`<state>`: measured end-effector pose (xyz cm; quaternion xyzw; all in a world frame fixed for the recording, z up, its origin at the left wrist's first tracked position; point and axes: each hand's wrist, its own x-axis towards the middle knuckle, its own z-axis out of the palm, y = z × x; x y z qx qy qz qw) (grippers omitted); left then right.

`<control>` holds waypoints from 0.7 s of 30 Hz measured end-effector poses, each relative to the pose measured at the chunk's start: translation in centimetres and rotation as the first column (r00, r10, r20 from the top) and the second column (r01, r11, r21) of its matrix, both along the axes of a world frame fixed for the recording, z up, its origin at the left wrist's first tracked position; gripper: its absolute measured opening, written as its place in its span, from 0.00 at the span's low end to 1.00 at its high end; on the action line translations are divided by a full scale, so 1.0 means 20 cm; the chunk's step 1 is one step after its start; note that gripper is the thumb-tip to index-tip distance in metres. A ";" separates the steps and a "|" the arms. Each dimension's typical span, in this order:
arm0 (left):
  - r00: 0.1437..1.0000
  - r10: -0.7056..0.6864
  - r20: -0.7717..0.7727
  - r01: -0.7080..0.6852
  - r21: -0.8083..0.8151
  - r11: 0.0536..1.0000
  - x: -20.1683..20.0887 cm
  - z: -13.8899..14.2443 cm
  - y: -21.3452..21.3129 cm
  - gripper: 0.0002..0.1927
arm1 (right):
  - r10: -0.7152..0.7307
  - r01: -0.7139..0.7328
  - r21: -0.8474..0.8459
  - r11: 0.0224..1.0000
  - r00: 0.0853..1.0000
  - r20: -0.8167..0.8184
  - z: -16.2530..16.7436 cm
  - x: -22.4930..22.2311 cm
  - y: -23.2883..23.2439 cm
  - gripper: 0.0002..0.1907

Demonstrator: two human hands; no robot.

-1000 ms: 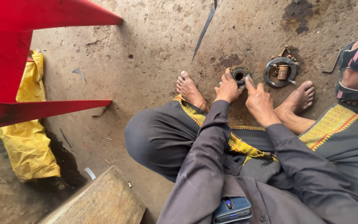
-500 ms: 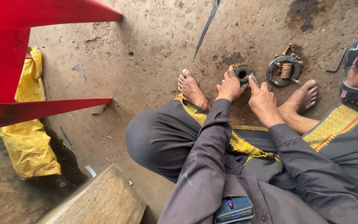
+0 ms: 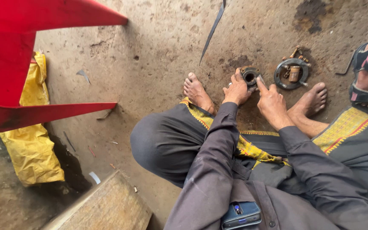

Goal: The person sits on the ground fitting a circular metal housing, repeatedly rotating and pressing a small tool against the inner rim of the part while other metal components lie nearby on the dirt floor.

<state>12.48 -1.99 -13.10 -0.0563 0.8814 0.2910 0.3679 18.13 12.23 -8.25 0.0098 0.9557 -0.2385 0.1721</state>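
The person is squatting on a stained concrete floor [image 3: 150, 55], and both hands are working at a small round metal part [image 3: 250, 77] lying on the floor between the bare feet, at about 1 o'clock in the view. The left hand [image 3: 237, 89] is curling around the 8 o'clock side of that ring-shaped part, fingers bent and touching its rim; how firmly it is gripping cannot be told. The right hand [image 3: 271, 101] is sitting just at the part's 4 o'clock side, mostly closed, with its forefinger stretching out and pressing against the rim.

Just beside the part, toward 3 o'clock, a larger round metal plate [image 3: 291, 74] with a brass-coloured piece in its middle is lying flat, with a few small loose bits scattered at its 12 o'clock edge. The left foot [image 3: 196, 92] is resting at 9 o'clock of the hands, the right foot [image 3: 313, 100] at 3 o'clock.

Far off at 9 o'clock, a red plastic chair [image 3: 18, 64] is filling the corner above a yellow cloth [image 3: 30, 153]. A wooden board [image 3: 103, 206] is lying at 7 o'clock, and a phone [image 3: 240, 214] is poking from a shirt pocket at 6 o'clock.
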 end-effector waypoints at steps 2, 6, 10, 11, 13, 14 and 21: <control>1.000 0.013 0.002 -0.013 0.005 1.000 0.00 0.01 0.00 0.62 | -0.015 0.014 -0.018 1.000 0.999 -0.029 0.00 0.00 0.00 0.28; 1.000 0.000 -0.016 0.000 -0.012 1.000 0.00 0.06 0.00 0.63 | -0.039 0.035 -0.041 0.999 0.996 -0.086 0.00 0.00 0.00 0.22; 0.998 0.046 0.032 -0.047 0.028 0.999 -0.02 0.13 0.00 0.62 | -0.040 0.040 0.001 0.999 0.987 -0.155 0.00 0.00 0.01 0.20; 0.999 0.038 0.038 -0.039 0.024 0.999 -0.03 0.14 0.00 0.62 | -0.035 0.036 0.009 0.999 0.989 -0.143 0.00 0.00 0.02 0.22; 0.998 0.024 0.055 -0.025 0.006 1.000 -0.03 0.16 0.01 0.62 | -0.026 0.028 0.013 1.000 0.993 -0.116 -0.01 0.01 0.03 0.26; 0.999 0.017 0.041 -0.017 -0.006 1.000 -0.03 0.16 0.01 0.62 | -0.021 0.025 0.033 0.999 0.993 -0.116 -0.02 0.01 0.03 0.27; 1.000 -0.020 0.001 0.020 -0.034 0.999 -0.02 0.12 0.02 0.60 | 0.002 0.004 0.082 0.997 0.997 -0.072 -0.05 0.01 0.05 0.28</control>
